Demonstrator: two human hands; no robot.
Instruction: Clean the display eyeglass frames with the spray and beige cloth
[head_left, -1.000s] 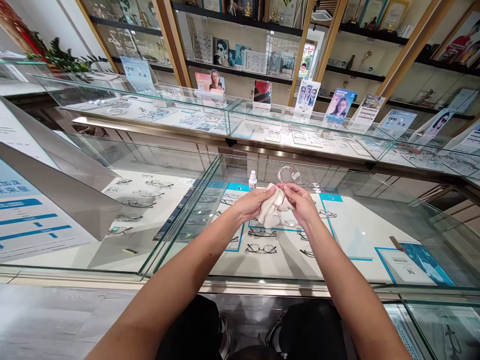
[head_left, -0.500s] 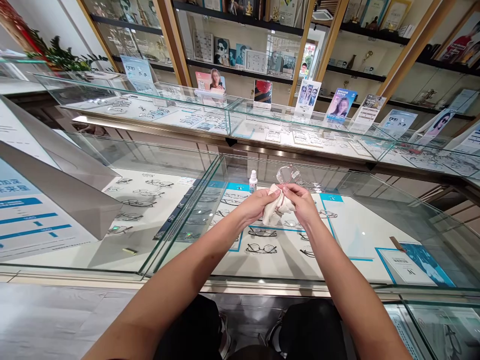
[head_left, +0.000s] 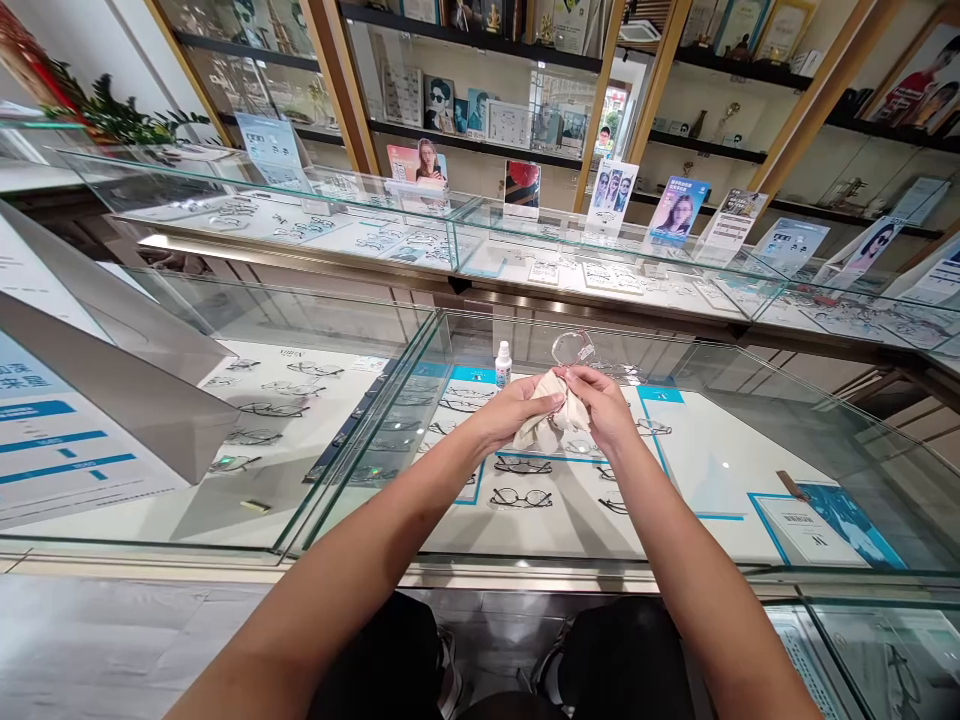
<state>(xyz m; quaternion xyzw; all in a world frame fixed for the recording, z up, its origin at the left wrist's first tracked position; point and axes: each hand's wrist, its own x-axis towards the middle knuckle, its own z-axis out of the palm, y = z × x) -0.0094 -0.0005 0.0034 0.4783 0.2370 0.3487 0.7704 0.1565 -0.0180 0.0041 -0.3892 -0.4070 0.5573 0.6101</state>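
Both my hands are together above the glass counter. My left hand is closed on a cream cloth, its thumb pressing the folds. My right hand pinches a pair of thin-rimmed glasses beside the cloth. One round lens with a small tag stands out above my fingers; the cloth and fingers cover much of the rest. Just behind my left hand stands a small white bottle with a white cap, apart from the fingers.
Under the counter glass lie several glasses, among them a dark round pair. A large folded card stands at the left. Behind runs a second glass display case with upright cards.
The cloth has shifted and now bunches round the near part of the glasses, covering more of them. My left thumb has moved down over it. The view has shifted slightly.
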